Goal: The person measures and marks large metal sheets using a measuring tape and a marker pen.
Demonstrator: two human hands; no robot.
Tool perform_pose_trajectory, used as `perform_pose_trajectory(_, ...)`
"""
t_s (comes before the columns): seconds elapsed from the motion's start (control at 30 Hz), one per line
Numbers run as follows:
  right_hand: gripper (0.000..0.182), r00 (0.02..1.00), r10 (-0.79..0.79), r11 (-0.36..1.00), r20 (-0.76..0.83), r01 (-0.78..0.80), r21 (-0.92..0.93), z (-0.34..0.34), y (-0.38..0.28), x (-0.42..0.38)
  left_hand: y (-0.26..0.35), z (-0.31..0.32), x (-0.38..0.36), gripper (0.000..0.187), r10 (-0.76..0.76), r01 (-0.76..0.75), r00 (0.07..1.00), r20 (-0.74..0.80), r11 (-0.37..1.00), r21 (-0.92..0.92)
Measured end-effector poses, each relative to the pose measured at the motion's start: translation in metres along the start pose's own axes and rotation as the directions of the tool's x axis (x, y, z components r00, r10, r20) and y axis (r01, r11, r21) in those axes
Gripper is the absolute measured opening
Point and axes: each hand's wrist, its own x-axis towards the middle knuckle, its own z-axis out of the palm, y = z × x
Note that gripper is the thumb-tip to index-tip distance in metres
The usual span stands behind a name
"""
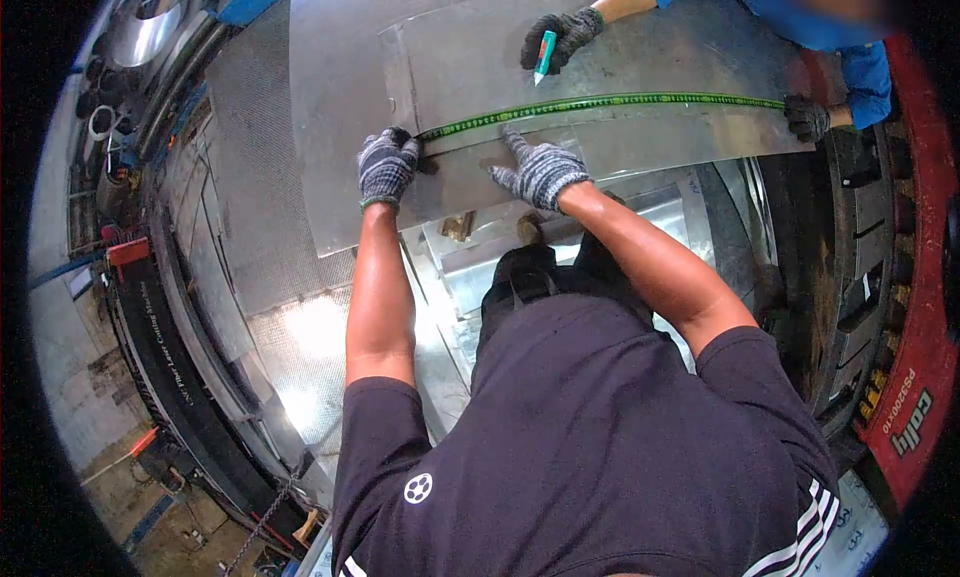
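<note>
A green tape measure stretches across a grey metal sheet. My left hand, in a grey-and-black knit glove, is closed on the tape's left end. My right hand, gloved alike, rests on the sheet just below the tape. Its index finger points up toward the tape, and the hand holds nothing. Across from me, a co-worker in blue sleeves grips a green-and-white marker with one dark-gloved hand, tip down above the tape. The co-worker's other gloved hand is at the tape's right end.
Left of the sheet lies a textured metal surface, beside a long black machine rail with lettering. A red machine stands at the right. More shiny sheets show under the near edge. Round metal pieces sit at upper left.
</note>
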Motion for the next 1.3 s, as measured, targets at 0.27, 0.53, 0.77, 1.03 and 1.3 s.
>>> perform_pose_trajectory(0.27, 0.054, 0.833, 0.121, 0.681, -0.541, 0.327, 0.656, 0.010, 0.042, 0.004, 0.004, -0.004, -0.003, 0.031, 0.012, -0.012, 1.000, -0.011, 1.000, -0.023)
perform_pose_trajectory(0.53, 0.031, 0.809, 0.437, 0.561, -0.393, 0.096, 0.822, -0.067, 0.067, 0.085, 0.007, -0.008, -0.005, 0.031, -0.035, 0.035, 0.999, 0.000, 0.999, -0.033)
perform_pose_trajectory(0.77, 0.014, 0.767, 0.444, 0.456, -0.463, 0.251, 0.854, -0.073, 0.041, 0.091, 0.008, -0.006, -0.002, 0.030, -0.032, 0.032, 0.999, -0.019, 0.999, -0.017)
perform_pose_trajectory(1.03, 0.012, 0.945, 0.266, 0.008, -0.193, 0.198, 0.980, -0.039, 0.075, 0.093, 0.005, -0.007, -0.002, 0.030, -0.001, 0.000, 1.000, -0.009, 0.999, -0.037)
perform_pose_trajectory(1.3, 0.020, 0.896, 0.070, 0.278, -0.438, 0.404, 0.872, -0.002, 0.076, 0.045, 0.005, -0.014, 0.001, 0.027, 0.077, -0.076, 0.996, 0.046, 0.997, -0.031)
